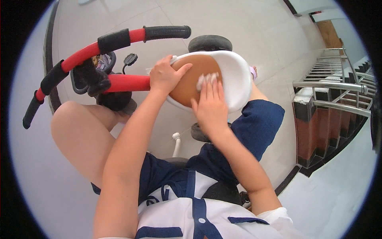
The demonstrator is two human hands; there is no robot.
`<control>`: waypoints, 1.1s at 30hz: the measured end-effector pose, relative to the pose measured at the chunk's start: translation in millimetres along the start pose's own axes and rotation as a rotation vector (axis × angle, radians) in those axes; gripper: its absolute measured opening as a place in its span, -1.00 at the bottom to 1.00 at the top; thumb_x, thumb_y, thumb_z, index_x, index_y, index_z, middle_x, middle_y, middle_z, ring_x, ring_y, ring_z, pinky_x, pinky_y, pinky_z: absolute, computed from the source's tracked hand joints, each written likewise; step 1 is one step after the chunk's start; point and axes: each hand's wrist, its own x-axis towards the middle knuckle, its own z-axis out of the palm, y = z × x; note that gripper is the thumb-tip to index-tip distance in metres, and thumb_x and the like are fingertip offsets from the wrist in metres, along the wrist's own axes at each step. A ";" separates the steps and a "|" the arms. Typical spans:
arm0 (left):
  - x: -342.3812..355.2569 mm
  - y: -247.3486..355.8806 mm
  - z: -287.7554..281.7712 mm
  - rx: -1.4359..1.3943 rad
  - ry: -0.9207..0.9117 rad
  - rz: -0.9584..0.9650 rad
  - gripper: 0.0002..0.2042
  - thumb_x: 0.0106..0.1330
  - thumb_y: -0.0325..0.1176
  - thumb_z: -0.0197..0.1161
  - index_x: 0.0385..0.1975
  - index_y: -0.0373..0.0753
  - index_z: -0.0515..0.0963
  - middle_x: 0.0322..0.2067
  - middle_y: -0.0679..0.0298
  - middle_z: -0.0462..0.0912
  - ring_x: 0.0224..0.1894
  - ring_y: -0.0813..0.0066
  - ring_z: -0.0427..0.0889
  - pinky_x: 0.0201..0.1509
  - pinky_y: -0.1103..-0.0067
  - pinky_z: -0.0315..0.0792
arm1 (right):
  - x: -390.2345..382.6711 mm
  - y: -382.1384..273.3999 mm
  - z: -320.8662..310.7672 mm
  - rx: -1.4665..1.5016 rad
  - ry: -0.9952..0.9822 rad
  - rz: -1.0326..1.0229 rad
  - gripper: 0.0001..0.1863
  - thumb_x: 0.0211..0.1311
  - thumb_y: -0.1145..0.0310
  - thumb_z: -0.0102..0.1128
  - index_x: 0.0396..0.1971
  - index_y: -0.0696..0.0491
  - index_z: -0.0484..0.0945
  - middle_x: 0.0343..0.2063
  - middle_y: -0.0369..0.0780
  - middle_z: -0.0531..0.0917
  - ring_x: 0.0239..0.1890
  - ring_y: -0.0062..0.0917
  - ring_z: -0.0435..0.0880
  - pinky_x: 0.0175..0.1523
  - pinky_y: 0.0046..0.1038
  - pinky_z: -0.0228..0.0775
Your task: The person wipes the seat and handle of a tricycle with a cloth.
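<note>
A child's tricycle stands in front of me, with a white seat (238, 75) that has a brown seat pad (184, 88). My left hand (165, 75) grips the seat's left edge, its thumb stretched over the pad. A crumpled white wipe (207, 79) lies on the pad under the fingertips of my right hand (211, 104). Those fingers are close together and press the wipe down; the palm rests near the seat's lower edge. To the left, the tricycle's red frame tube (129, 83) runs to the curved red handlebar (83, 53) with black grips.
A black rear wheel (210, 43) shows beyond the seat, another wheel (199, 132) nearer me. A black pedal (130, 59) sticks out by the frame. My bent legs flank the tricycle. Metal railings (330, 85) and dark-edged stairs (314, 131) stand right, on a tiled floor (262, 36).
</note>
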 end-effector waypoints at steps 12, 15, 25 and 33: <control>-0.6 -8.8 -0.3 -0.001 0.020 0.008 -0.31 -0.02 0.25 0.37 -0.17 -0.35 0.61 -0.28 0.02 0.68 -0.19 0.05 0.67 -0.09 0.30 0.54 | 14.9 23.7 10.2 -0.270 0.032 -0.042 -0.49 0.24 0.28 0.02 0.07 0.36 0.43 0.09 0.03 0.53 0.27 -0.18 0.39 0.46 -0.25 -0.05; -0.1 1.1 -4.1 0.005 -0.065 -0.041 -0.29 -0.03 0.27 0.37 -0.15 -0.35 0.61 -0.26 0.00 0.68 -0.18 0.06 0.67 -0.08 0.30 0.55 | -30.5 10.0 -8.0 -0.321 -0.016 -0.023 -0.52 0.09 0.43 -0.01 -0.03 0.44 0.47 -0.01 0.10 0.57 0.19 -0.11 0.47 0.47 -0.26 -0.04; 0.9 -4.2 -0.5 -0.040 -0.046 -0.038 -0.27 -0.04 0.28 0.37 -0.12 -0.33 0.61 -0.25 -0.01 0.68 -0.16 0.06 0.67 -0.08 0.30 0.55 | 17.5 32.4 -19.7 0.183 0.175 -0.002 -0.58 0.10 0.49 0.06 -0.01 0.32 0.48 0.05 0.04 0.55 0.17 -0.17 0.48 0.40 -0.22 0.11; 3.6 -18.6 6.8 -0.058 -0.034 -0.055 -0.49 0.30 0.06 0.13 -0.09 -0.33 0.60 -0.18 -0.07 0.66 -0.11 -0.02 0.63 0.01 0.25 0.47 | 1.5 -24.3 27.0 0.354 0.190 -0.080 -0.48 0.14 0.48 0.02 0.14 0.32 0.39 0.21 0.05 0.41 0.29 -0.18 0.38 0.39 -0.27 0.14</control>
